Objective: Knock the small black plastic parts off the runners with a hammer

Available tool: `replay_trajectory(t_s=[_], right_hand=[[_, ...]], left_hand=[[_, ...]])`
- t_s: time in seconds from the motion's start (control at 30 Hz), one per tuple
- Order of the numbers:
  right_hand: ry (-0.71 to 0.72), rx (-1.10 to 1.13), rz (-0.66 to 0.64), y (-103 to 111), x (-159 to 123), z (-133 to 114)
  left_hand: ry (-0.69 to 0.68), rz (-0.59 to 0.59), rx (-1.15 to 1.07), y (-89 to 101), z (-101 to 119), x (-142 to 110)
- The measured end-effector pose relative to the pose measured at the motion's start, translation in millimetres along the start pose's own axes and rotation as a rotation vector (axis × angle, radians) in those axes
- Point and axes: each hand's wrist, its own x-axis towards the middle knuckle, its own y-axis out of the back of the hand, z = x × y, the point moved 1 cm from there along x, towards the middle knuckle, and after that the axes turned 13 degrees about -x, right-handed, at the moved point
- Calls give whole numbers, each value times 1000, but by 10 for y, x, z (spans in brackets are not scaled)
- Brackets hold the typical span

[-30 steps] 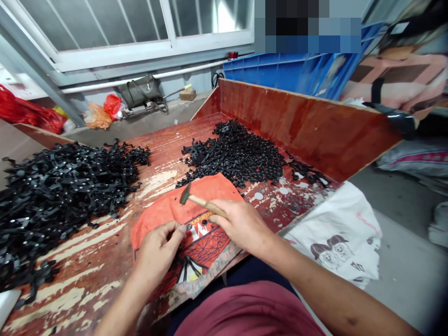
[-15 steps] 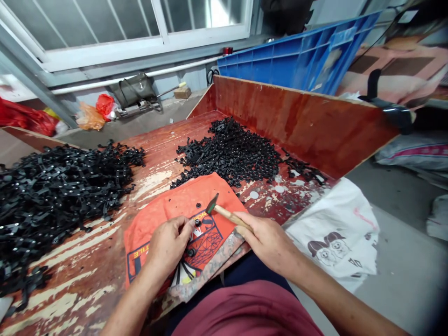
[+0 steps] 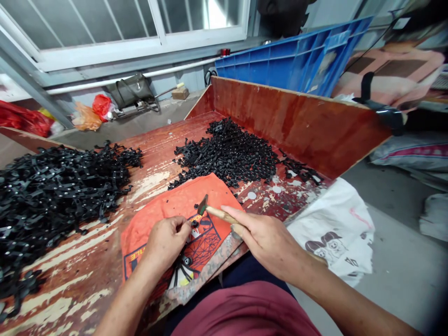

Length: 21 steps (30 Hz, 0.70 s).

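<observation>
A worn red table [image 3: 154,148] bears two heaps of black parts [image 3: 59,191] and, near its edge, an orange cloth [image 3: 182,198]. Over it, a hammer [image 3: 219,214] is clasped in the right hand [image 3: 268,240]; apart from it, the left hand [image 3: 166,240] pinches a small black part [image 3: 195,224] near the hammer's head.

Blue crate [image 3: 273,67] nr window [image 3: 160,25]; wht pipe [image 3: 189,65] below.

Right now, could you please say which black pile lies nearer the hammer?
The middle pile, beyond the orange cloth; the left pile sits farther from the hammer.
</observation>
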Motion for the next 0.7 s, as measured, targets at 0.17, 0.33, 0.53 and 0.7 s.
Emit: replay_trajectory(t_s=[0.17,0.33,0.53,0.7], right_hand=[[49,-2,145,-33,-4,-73],[81,-139,44,-183,6,-94],[77,-171,119,-160,-6,-100],[100,-167,128,-99,-12,-112]], left_hand=[[-46,44,32,-35,-42,-14],[-99,80,27,-78,-120,-19],[-119,88,5,-90,-134,-19],[-121,87,11,-90,-117,-16]])
